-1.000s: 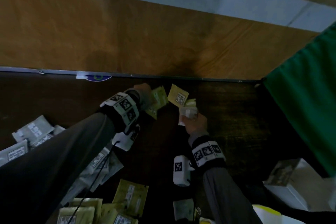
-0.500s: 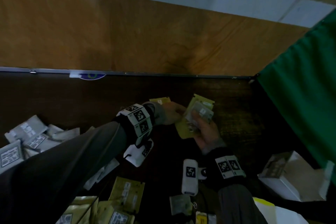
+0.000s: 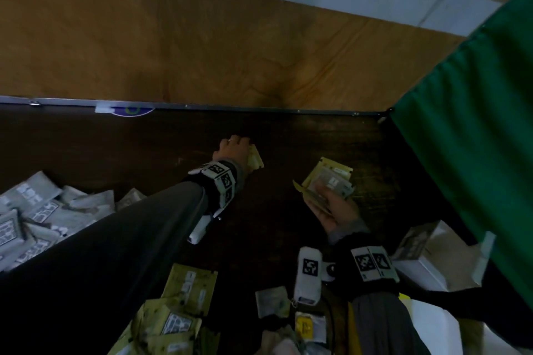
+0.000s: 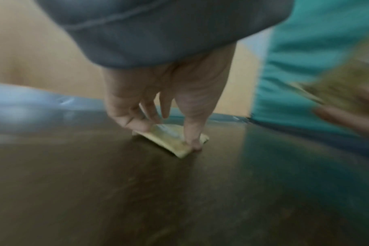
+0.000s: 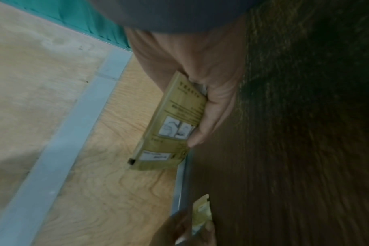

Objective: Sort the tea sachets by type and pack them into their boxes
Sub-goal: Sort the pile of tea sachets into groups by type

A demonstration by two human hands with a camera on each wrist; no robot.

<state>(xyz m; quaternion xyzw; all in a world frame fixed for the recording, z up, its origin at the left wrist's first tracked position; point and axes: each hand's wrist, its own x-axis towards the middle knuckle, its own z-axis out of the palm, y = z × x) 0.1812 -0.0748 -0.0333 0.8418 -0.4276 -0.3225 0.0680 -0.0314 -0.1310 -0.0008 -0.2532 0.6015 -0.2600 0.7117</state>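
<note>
My left hand [image 3: 235, 147] reaches far across the dark table [image 3: 144, 147] and pinches a small stack of yellow sachets [image 3: 255, 159] between thumb and fingers; the left wrist view shows that stack [image 4: 173, 139] held low against the tabletop. My right hand [image 3: 331, 204] grips a fanned bundle of yellow and grey sachets [image 3: 328, 181] above the table's right side. In the right wrist view the fingers [image 5: 209, 116] curl round that yellow bundle [image 5: 171, 126]. Loose grey sachets [image 3: 43, 210] lie at the left, and yellow ones [image 3: 187, 291] lie near me.
A white open tea box [image 3: 427, 256] sits at the right, beside a green cloth [image 3: 476, 124]. Single sachets [image 3: 271, 301] lie near my right wrist. The table's far edge has a metal strip [image 3: 230, 108], with wooden floor beyond it.
My hands were together over the bundle; now they are apart. The left hand has moved away to the far middle of the table with yellow sachets, while the right keeps its bundle.
</note>
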